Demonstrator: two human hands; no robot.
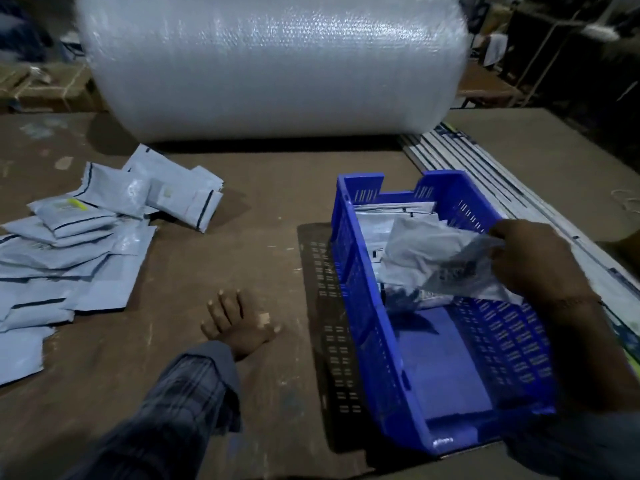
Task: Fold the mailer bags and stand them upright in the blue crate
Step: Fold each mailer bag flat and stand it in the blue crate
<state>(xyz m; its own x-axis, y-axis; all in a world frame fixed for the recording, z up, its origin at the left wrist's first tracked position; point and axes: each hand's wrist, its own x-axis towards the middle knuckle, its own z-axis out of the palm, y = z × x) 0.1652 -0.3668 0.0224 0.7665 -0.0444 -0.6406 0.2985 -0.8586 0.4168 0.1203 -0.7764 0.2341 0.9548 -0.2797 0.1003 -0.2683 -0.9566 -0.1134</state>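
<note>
A blue slotted crate [367, 327] stands on the brown table at the right. Over its far half my right hand [533, 261] grips a folded grey mailer bag [429, 258], which dips inside the crate. Behind it, other folded mailer bags [391, 211] stand against the crate's far wall. My left hand [239, 323] rests flat on the table left of the crate, fingers spread and holding nothing. A loose pile of grey mailer bags [79, 237] lies spread over the table's left side.
A huge roll of bubble wrap [270, 64] lies across the back of the table. Long flat white strips [485, 174] lie along the table's right side behind the crate. Cardboard boxes [45, 88] sit at the far left. Dark shelving stands at the far right.
</note>
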